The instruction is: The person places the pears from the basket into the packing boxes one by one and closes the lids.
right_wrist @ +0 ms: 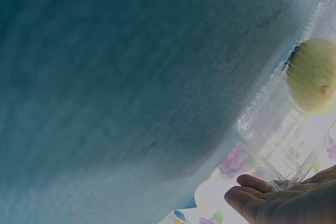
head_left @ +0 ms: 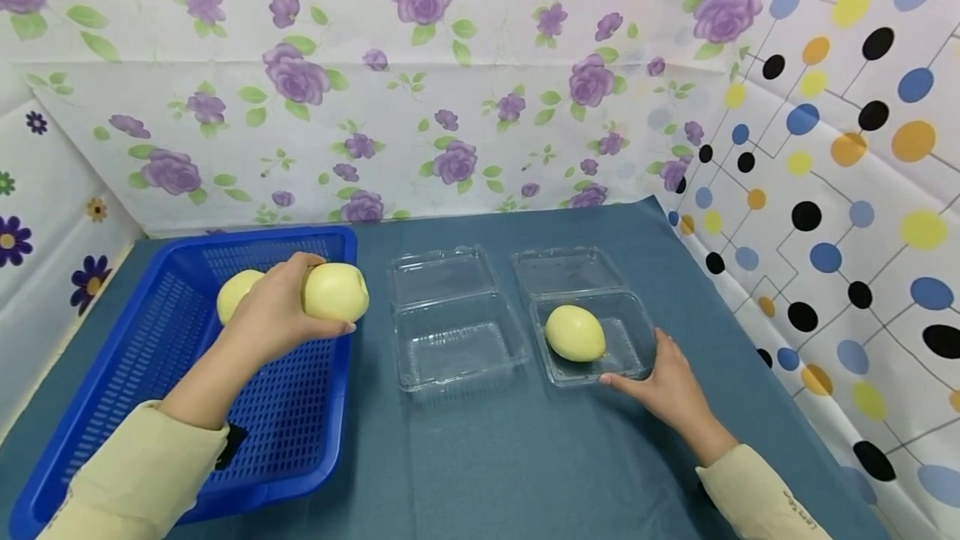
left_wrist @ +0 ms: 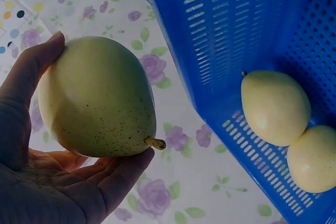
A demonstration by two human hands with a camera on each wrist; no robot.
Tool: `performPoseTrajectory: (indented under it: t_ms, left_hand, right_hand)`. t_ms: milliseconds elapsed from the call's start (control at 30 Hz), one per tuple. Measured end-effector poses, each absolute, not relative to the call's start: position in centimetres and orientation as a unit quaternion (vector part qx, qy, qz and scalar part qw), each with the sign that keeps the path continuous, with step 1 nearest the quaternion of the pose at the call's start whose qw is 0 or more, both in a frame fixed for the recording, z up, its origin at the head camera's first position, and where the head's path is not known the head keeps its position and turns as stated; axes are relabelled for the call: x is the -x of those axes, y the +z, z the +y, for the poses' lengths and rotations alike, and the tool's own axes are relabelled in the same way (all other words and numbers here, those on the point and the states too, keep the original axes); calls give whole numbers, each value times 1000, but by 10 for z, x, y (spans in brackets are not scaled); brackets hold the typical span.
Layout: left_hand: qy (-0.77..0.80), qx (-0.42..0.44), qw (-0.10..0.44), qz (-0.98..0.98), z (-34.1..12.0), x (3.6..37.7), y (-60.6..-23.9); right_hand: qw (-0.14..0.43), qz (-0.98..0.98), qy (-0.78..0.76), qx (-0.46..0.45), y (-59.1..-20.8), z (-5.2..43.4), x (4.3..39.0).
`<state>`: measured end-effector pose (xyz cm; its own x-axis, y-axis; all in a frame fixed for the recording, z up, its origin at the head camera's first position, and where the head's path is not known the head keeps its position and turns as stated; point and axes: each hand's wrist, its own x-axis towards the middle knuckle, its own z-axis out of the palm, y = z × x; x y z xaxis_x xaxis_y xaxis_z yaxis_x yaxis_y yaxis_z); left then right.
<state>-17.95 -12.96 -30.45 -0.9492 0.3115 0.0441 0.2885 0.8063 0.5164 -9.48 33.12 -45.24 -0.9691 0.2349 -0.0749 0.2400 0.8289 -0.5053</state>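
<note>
High above blue basket rim [head_left: 339,432], clasps pear [head_left: 335,293] in curled left hand [head_left: 273,311]! | Down low, touches clear container [head_left: 621,338] at near corner with spread right hand [head_left: 671,386]!

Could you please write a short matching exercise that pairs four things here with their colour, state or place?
1. Left hand
2. Right hand
3. Left box
4. Basket

A. No pear inside
B. Blue
C. Grips a pear
D. Touches the right box

Pairs: 1-C, 2-D, 3-A, 4-B
</note>
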Motion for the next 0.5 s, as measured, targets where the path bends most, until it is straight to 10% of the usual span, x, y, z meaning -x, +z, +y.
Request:
performPoseTrajectory:
  t_ms: [500]
  left_hand:
    - [282,-205,8,937,-110,180,-303]
  right_hand:
    - [16,955,-266,-131,-452,330,95]
